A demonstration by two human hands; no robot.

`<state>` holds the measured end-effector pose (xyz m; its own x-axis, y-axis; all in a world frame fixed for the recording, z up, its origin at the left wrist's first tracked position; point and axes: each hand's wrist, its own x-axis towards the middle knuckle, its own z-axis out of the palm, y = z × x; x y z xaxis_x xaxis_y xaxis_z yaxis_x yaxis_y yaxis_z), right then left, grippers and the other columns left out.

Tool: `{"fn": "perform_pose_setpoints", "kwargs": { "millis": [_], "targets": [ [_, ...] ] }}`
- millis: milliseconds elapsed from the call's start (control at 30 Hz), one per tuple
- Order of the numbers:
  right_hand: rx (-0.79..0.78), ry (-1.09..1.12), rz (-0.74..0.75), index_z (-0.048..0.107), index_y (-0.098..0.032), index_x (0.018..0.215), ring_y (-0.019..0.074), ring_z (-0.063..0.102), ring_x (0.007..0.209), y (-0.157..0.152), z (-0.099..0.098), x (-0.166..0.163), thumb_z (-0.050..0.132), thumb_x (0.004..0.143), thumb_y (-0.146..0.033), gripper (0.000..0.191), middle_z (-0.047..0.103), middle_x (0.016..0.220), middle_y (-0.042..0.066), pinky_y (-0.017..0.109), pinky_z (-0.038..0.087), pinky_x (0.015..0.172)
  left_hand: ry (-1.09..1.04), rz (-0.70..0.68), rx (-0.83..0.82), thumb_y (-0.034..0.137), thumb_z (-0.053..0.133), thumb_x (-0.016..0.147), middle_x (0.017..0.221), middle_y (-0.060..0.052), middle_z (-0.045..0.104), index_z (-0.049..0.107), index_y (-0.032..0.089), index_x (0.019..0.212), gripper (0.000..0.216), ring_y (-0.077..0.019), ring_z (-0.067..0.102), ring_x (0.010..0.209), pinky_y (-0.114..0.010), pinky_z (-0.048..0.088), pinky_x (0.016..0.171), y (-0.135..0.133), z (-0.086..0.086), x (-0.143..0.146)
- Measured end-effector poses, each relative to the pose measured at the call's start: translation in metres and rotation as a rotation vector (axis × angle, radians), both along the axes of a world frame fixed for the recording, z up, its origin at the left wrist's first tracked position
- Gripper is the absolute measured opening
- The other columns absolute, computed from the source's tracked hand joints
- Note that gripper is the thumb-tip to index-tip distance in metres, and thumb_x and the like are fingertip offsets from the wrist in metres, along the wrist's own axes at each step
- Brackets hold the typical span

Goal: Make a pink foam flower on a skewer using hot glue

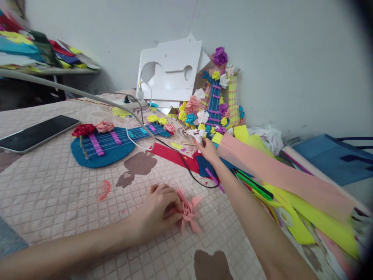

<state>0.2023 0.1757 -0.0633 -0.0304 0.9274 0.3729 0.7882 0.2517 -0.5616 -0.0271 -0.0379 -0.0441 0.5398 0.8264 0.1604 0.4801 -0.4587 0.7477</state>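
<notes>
Pinched between the fingers of my left hand (163,212) is a pink paper flower (190,212) with pointed petals, low over the tablecloth. My right hand (208,149) reaches to the far side, its fingers wrapped round the handle of a white glue gun (197,134). A black cord curves from near the gun across the table. Left of the gun lies a blue guitar-shaped craft (116,146) with strings, purple strips and paper flowers along its edge. A red strip (171,157) lies just in front of the gun.
More decorated guitar crafts (215,101) lean on the wall near a white cut-out board (171,74). A phone (40,132) lies at the left; a white cable (96,99) crosses above. Pink paper (285,175), yellow strips (320,217) and a green cutter (256,186) crowd the right.
</notes>
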Motion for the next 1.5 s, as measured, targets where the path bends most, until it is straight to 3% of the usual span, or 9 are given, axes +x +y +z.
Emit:
{"fn": "perform_pose_setpoints", "kwargs": {
  "millis": [200,333,467,633,733,1000,1300,1500],
  "targets": [
    [0.049,0.067,0.012,0.055,-0.014,0.107,0.0248,0.061,0.093,-0.008,0.001,0.002,0.057,0.078,-0.032,0.034,0.065,0.1,0.013,0.041,0.048,0.084,-0.007,0.004,0.016,0.018,0.063,0.076,0.079,0.003,0.063,0.06,0.021,0.075,0.004,-0.0168,0.055,0.086,-0.035,0.031,0.084,0.0,0.0,0.0],
    [0.139,0.121,-0.031,0.05,-0.014,0.113,0.0247,0.055,0.107,-0.035,0.011,0.002,0.05,0.083,-0.031,0.034,0.057,0.115,0.017,0.043,0.045,0.091,0.012,-0.003,0.021,0.022,0.062,0.078,0.08,0.002,0.064,0.061,0.022,0.076,0.002,-0.0178,0.054,0.086,-0.035,0.031,0.084,0.0,0.001,0.0],
    [0.194,0.286,0.072,0.048,-0.023,0.113,0.0193,0.054,0.108,-0.105,0.024,-0.011,0.042,0.089,-0.03,0.026,0.056,0.115,0.01,0.037,0.047,0.09,0.016,-0.006,0.023,0.023,0.062,0.079,0.08,0.002,0.063,0.061,0.022,0.077,0.003,-0.0171,0.054,0.086,-0.035,0.031,0.084,0.0,0.001,0.0],
    [-0.023,0.314,0.26,0.048,-0.028,0.12,0.0209,0.05,0.116,-0.214,0.026,-0.031,0.048,0.086,-0.023,0.034,0.053,0.122,0.006,0.042,0.043,0.098,0.027,0.001,0.018,0.023,0.062,0.079,0.078,0.003,0.063,0.061,0.022,0.076,0.003,-0.0166,0.055,0.085,-0.035,0.031,0.085,-0.001,0.002,0.0],
    [-0.031,0.282,0.239,0.046,-0.029,0.123,0.0226,0.045,0.119,-0.246,0.021,-0.034,0.05,0.084,-0.02,0.041,0.05,0.123,0.006,0.046,0.039,0.102,0.028,0.01,0.033,0.024,0.062,0.079,0.078,0.003,0.063,0.06,0.022,0.077,0.004,-0.0166,0.055,0.085,-0.035,0.032,0.084,-0.002,0.002,0.0],
    [-0.01,0.167,0.302,0.039,-0.031,0.13,0.0282,0.035,0.128,-0.249,0.01,-0.036,0.055,0.079,-0.018,0.055,0.041,0.132,0.008,0.055,0.034,0.106,0.02,0.026,0.031,0.029,0.062,0.08,0.08,0.001,0.064,0.058,0.021,0.076,0.01,-0.018,0.055,0.086,-0.036,0.033,0.084,-0.002,-0.001,0.0],
    [-0.047,0.175,0.295,0.038,-0.032,0.129,0.0272,0.04,0.125,-0.248,0.005,-0.037,0.052,0.076,-0.011,0.059,0.04,0.133,0.008,0.054,0.038,0.103,0.023,0.06,0.059,0.025,0.061,0.078,0.091,0.0,0.065,0.053,0.02,0.088,0.014,-0.0195,0.056,0.09,-0.037,0.032,0.084,-0.004,-0.004,0.002],
    [-0.067,0.194,0.311,0.039,-0.03,0.128,0.0262,0.037,0.128,-0.249,0.006,-0.038,0.052,0.077,-0.012,0.056,0.039,0.134,0.008,0.051,0.037,0.104,0.051,0.083,0.078,0.018,0.059,0.075,0.085,0.003,0.063,0.052,0.02,0.085,0.013,-0.0182,0.055,0.087,-0.037,0.031,0.083,-0.004,-0.008,0.007]
  ]
}}
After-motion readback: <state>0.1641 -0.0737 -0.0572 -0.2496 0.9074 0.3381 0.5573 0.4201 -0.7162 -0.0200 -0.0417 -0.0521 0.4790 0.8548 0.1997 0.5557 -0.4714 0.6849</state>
